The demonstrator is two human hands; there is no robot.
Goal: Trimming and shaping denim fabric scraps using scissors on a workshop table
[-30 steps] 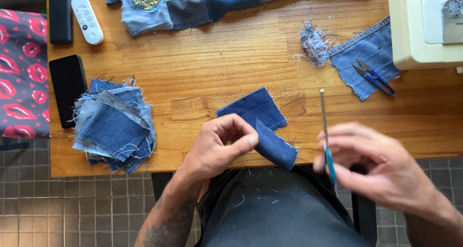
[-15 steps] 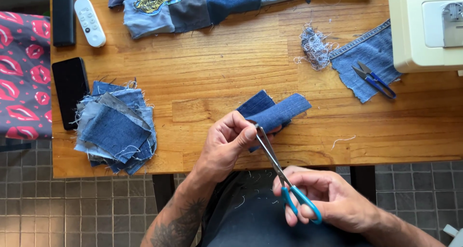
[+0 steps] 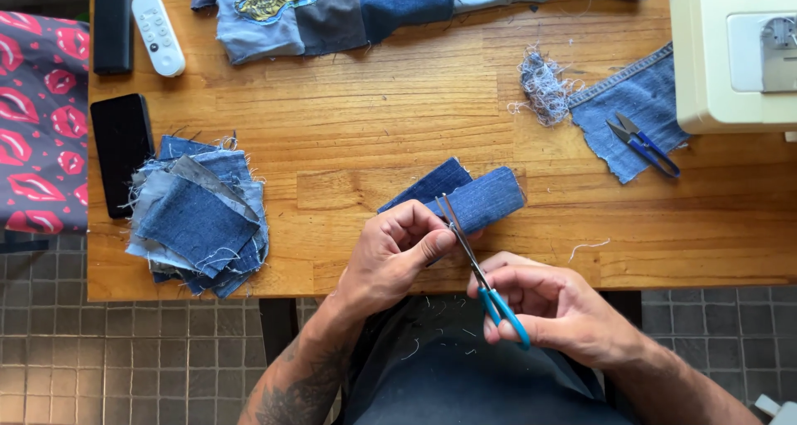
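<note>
A: Pinching the folded denim strip (image 3: 477, 202) in the left hand (image 3: 390, 255), thumb and fingers closed on its near end. Keeping it taut and lifted just off the wooden table (image 3: 374, 126), over the near edge, so the blades get clean access.

B: Right hand (image 3: 556, 313)?

A: Closed around the blue-handled scissors (image 3: 481, 267), fingers through the loops. Blades slightly parted, tips meeting the strip right beside the left thumb. Cutting close to the grip, likely to stop the cloth flopping.

B: Working over the lap, not flat on the table?

A: Yes. Letting threads drop onto the dark apron (image 3: 448, 367) instead of the worktop. Loose bits already showing there.

B: Rest of the layout?

A: Stacking cut denim squares (image 3: 199, 217) to the left, well apart from the cutting, beside a black phone (image 3: 122, 151). Parking small thread snips (image 3: 643, 143) on a denim scrap (image 3: 631, 109) to the right, near the cream sewing machine (image 3: 730, 51). Frayed thread clump (image 3: 541, 85) lying just beside that scrap. Patchwork piece (image 3: 332, 6) spread at the far edge, white remote (image 3: 158, 33) at far left.
</note>
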